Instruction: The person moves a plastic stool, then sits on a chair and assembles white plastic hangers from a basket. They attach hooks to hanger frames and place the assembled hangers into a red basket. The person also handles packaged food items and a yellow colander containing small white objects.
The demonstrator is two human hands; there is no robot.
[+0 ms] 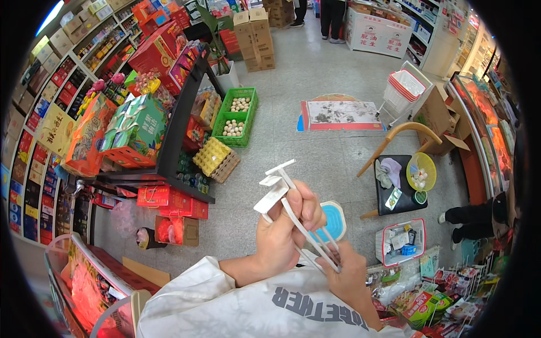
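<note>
My left hand (283, 239) is closed around white rods with flat plates at their upper end. They look like a white display hook (297, 215), perhaps more than one piece. The plates stick out above my left thumb and fingers. Lower down, my right hand (346, 266) has its fingers curled round the other ends of the rods, close to my shirt. The rods slant from upper left to lower right between both hands. Parts of them are hidden behind my fingers.
A blue oval basin or stool top (332, 221) is just beyond my hands. To the right stand a chair (393, 186) and a shopping basket (385, 260). Green egg crates (248, 123) and yellow egg trays (214, 155) sit at left, beside a black display stand (183, 121). Other people stand farther off.
</note>
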